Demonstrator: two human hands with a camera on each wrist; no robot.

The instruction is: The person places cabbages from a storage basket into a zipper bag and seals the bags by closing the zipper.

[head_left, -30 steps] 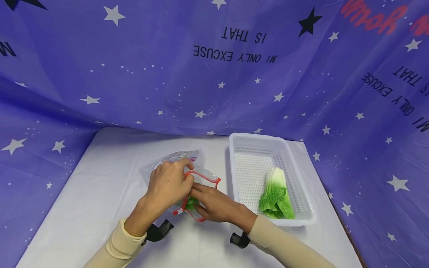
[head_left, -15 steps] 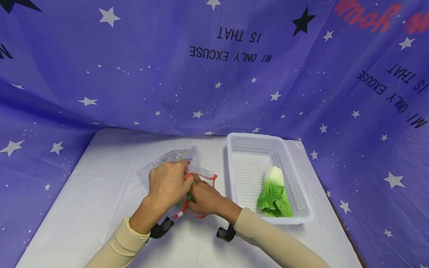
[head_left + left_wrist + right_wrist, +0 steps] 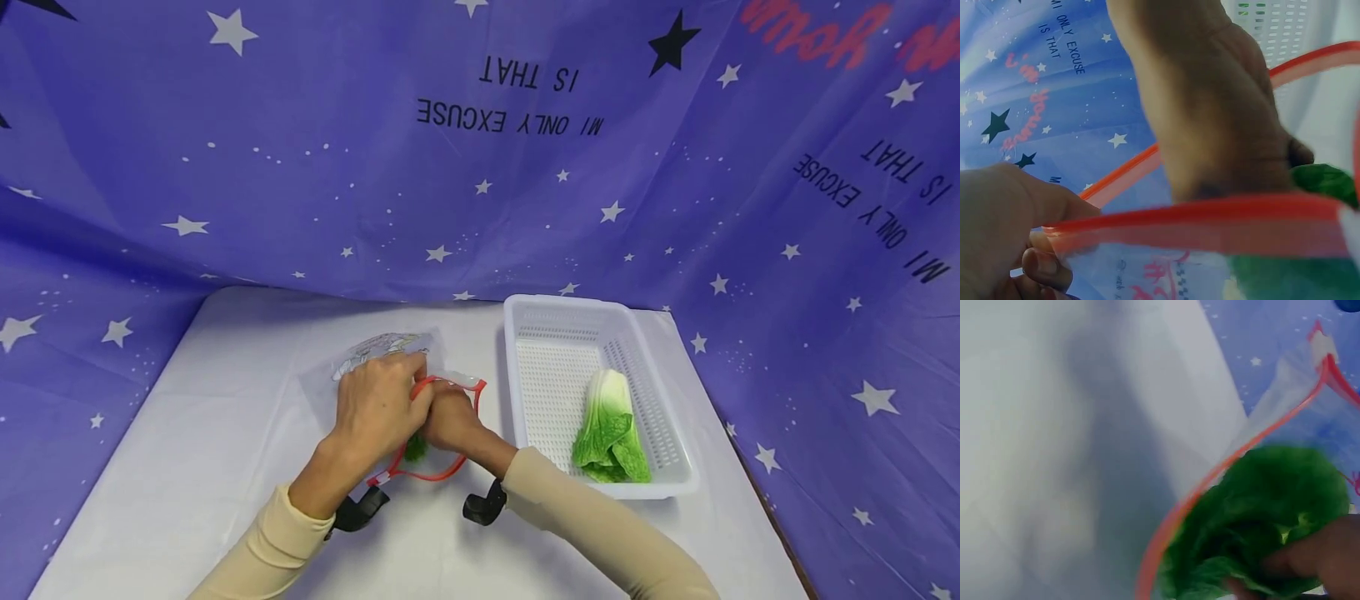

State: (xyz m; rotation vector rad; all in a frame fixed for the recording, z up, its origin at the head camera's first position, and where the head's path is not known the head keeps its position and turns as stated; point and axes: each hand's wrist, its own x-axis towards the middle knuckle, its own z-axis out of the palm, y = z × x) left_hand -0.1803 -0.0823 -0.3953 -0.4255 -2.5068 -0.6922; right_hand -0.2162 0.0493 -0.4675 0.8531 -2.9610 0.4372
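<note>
A clear zip bag (image 3: 318, 396) with a red zip edge lies at the table's left-centre, its mouth held apart. My left hand (image 3: 378, 400) pinches the red edge between thumb and fingers, seen closely in the left wrist view. Inside the mouth is a leafy green vegetable (image 3: 1254, 519) with crinkled dark leaves; its lower part is hidden. Reaching into the bag, my right hand (image 3: 450, 417) has thumb and fingertip in among these leaves, gripping them; its other fingers are hidden.
A white plastic basket (image 3: 512, 375) stands to the right, with a napa cabbage (image 3: 611, 429) lying in it, white end away. A white cloth covers the table (image 3: 247, 333). The purple star-printed curtain (image 3: 315, 200) hangs at the back and sides.
My right hand has moved left and deeper into the bag, covering more of the greens. My left hand stays on the red edge. The whole view has shifted slightly.
</note>
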